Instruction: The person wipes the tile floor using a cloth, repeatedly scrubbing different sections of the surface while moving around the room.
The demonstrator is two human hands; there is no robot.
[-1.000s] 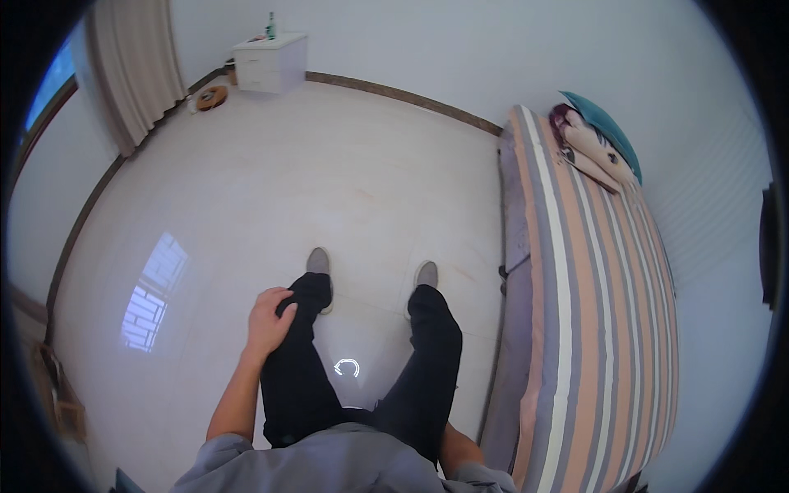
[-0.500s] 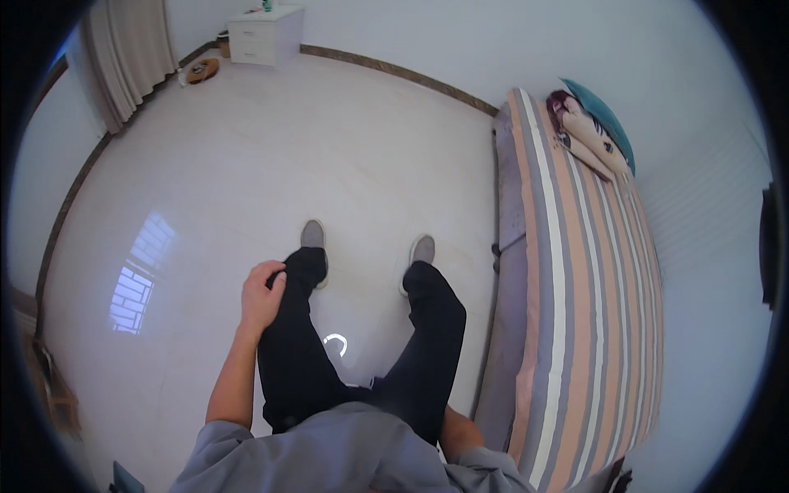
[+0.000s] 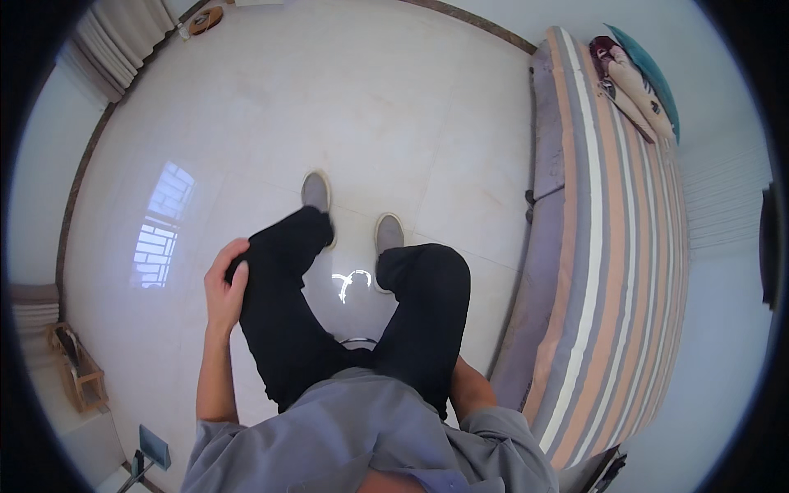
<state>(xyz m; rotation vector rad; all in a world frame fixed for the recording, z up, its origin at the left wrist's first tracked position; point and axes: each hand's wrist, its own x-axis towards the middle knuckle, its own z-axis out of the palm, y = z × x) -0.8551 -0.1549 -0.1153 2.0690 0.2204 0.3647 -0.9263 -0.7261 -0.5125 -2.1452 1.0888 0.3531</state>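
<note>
My left hand (image 3: 226, 283) rests on the side of my left knee, its thumb apart from the fingers, on the black trousers (image 3: 283, 283). Nothing is held in it. My right forearm (image 3: 470, 386) goes down beside my right thigh, and the hand itself is hidden behind the leg. Both grey shoes (image 3: 316, 191) are on the pale glossy floor (image 3: 394, 107), with the right knee bent outward.
A bed with a striped sheet (image 3: 612, 246) runs along my right, bearing rumpled clothing (image 3: 629, 82) and a teal pillow (image 3: 649, 78). A wooden rack (image 3: 80, 370) and a blue-grey dustpan (image 3: 154, 446) stand at the lower left. Beige curtains (image 3: 123, 41) hang at the far left.
The view has tilted lower, so the white drawer unit has nearly left the top edge. My feet are closer together and my knees bend more. The left hand stays on the knee.
</note>
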